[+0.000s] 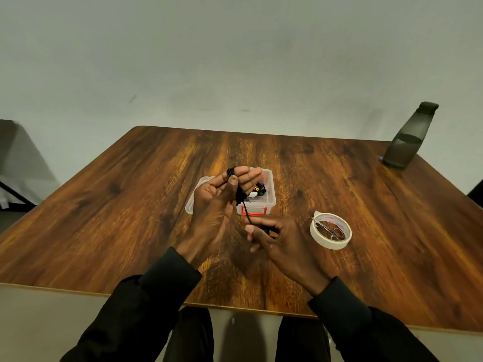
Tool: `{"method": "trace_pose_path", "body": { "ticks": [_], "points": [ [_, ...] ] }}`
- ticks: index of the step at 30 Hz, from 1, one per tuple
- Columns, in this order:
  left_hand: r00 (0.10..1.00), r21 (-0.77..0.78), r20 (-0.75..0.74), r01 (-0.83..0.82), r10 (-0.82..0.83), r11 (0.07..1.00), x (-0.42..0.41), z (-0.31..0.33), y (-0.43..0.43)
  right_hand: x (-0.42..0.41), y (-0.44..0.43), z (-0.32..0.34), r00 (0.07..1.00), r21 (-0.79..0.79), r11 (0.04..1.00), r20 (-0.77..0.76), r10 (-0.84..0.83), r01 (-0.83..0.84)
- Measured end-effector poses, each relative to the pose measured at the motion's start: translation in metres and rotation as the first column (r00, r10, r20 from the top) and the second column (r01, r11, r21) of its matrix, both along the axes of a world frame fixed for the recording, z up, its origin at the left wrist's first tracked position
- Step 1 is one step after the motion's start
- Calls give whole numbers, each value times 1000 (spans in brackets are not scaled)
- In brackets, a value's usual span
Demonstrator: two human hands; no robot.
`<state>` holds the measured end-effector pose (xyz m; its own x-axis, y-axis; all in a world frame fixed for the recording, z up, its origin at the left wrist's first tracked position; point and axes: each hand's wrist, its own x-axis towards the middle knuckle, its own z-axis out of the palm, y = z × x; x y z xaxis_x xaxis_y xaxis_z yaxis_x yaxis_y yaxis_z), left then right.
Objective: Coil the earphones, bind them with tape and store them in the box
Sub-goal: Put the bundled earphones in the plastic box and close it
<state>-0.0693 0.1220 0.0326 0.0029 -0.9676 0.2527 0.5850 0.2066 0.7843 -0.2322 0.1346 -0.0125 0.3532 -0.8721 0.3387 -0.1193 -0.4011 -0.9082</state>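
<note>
Left hand (217, 202) is pinning the earphone cord (238, 193) coil under its thumb; right hand (277, 239) is pinching the tail, which is best kept taut.

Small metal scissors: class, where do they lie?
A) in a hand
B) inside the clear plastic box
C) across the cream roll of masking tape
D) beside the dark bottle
C: the small metal scissors rest across the cream roll of masking tape.
</note>
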Motion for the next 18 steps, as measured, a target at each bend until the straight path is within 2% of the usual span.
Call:
{"method": "trace_pose_path", "body": {
  "ticks": [2, 5, 8, 10, 14, 18],
  "points": [
    [998, -18, 59, -37, 38, 999, -2, -2, 1, 2, 3, 3, 996, -76, 997, -85, -20, 13],
    [982, -51, 166, -83, 91, 995, -2, -2, 2, 2, 5, 5, 961, -307, 951, -251, -113, 32],
    [870, -171, 444, -154, 216, 973, -1, -11, -1, -2, 3, 13, 890, -521, 854, -383, -247, 13],
    [793, -197, 562, -146, 234, 969, -2, -21, -2, -7, -2, 23, 867, -615, 789, -396, -303, -5],
    [742, -95, 657, -95, 135, 991, -5, -25, 2, -10, -19, 45, 864, -726, 685, -382, -327, -62],
    [809, 16, 583, 74, -70, 997, -6, -13, 10, -16, -32, 51, 892, -750, 659, -337, -300, -61]
  ]
}}
